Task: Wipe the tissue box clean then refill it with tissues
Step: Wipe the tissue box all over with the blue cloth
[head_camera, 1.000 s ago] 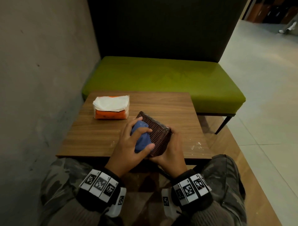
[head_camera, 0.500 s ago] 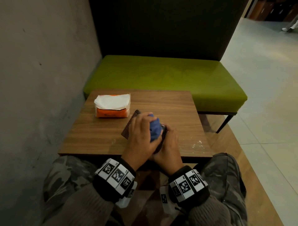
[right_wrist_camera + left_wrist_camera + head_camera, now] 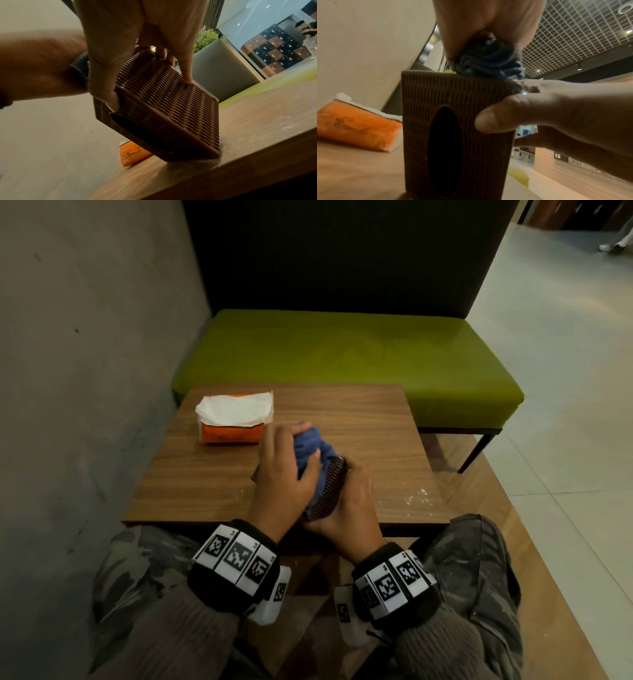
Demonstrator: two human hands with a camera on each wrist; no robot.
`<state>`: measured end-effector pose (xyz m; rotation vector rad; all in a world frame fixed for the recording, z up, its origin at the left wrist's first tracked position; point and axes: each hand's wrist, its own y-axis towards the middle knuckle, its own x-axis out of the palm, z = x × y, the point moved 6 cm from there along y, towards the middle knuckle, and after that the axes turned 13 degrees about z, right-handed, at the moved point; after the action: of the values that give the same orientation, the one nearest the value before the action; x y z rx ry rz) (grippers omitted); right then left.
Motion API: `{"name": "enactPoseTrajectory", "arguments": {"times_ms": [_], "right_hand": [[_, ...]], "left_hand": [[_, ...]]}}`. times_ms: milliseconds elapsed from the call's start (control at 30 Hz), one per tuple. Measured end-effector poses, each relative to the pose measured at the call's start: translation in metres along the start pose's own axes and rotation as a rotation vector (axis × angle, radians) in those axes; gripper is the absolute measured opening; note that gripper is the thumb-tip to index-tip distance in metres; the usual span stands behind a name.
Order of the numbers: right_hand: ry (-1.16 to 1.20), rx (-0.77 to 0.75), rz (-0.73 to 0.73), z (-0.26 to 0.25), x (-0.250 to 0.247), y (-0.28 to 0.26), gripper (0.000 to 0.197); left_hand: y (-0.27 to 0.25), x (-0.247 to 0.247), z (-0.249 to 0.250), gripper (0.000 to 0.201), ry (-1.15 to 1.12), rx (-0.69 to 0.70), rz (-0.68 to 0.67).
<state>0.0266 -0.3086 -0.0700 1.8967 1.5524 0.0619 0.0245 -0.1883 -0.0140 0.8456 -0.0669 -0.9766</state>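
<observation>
With the right hand (image 3: pixel 346 501) gripping the tilted tissue box (image 3: pixel 164 108), the left hand (image 3: pixel 284 474), clutching the cloth (image 3: pixel 313 453), should rub firmly across its ridges.

Left hand (image 3: pixel 284 474) raised near table edge, fingers and thumb curled round bunched blue cloth (image 3: pixel 313 451), pressing it down on brown tissue box (image 3: pixel 330 491), right hand (image 3: pixel 349 501) gripping the box, thumb on slotted face, both forearms angled inward
</observation>
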Motion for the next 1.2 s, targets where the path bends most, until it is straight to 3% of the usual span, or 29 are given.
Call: {"name": "enactPoseTrajectory", "arguments": {"times_ms": [67, 200, 367, 533, 700, 833, 867, 1000, 1067, 1200], "right_hand": [[-0.016, -0.002, 0.010, 0.001, 0.002, 0.001, 0.089], [0.005, 0.047, -0.005, 0.005, 0.000, -0.001, 0.082], [-0.014, 0.028, 0.010, 0.005, 0.000, 0.001, 0.096], [0.009, 0.043, 0.008, 0.007, -0.001, 0.000, 0.085], [-0.010, 0.020, 0.014, 0.006, -0.001, -0.001, 0.097], [0.005, 0.049, 0.015, 0.013, -0.003, -0.002, 0.098], [0.006, 0.044, 0.013, 0.013, -0.003, -0.002, 0.097], [-0.002, 0.004, -0.004, 0.009, -0.004, -0.002, 0.099], [-0.001, -0.001, -0.020, 0.008, -0.002, -0.002, 0.101], [0.013, 0.021, 0.016, 0.010, -0.004, -0.002, 0.097]], "left_hand": [[0.000, -0.001, 0.005, 0.031, 0.002, -0.025, 0.051], [-0.014, 0.010, 0.025, 0.032, 0.019, 0.149, -0.106], [0.014, -0.001, 0.001, 0.032, 0.036, -0.079, 0.104], [-0.006, 0.016, 0.027, 0.031, 0.049, 0.122, -0.096], [0.020, 0.001, 0.002, 0.030, 0.045, -0.092, 0.130], [-0.006, 0.015, 0.028, 0.034, 0.090, 0.157, -0.112], [-0.004, 0.014, 0.025, 0.034, 0.093, 0.154, -0.128], [0.034, -0.010, -0.018, 0.026, 0.098, -0.103, 0.116], [0.042, -0.018, -0.028, 0.024, 0.101, -0.153, 0.151], [0.032, -0.010, -0.012, 0.024, 0.120, 0.024, -0.047]]}}
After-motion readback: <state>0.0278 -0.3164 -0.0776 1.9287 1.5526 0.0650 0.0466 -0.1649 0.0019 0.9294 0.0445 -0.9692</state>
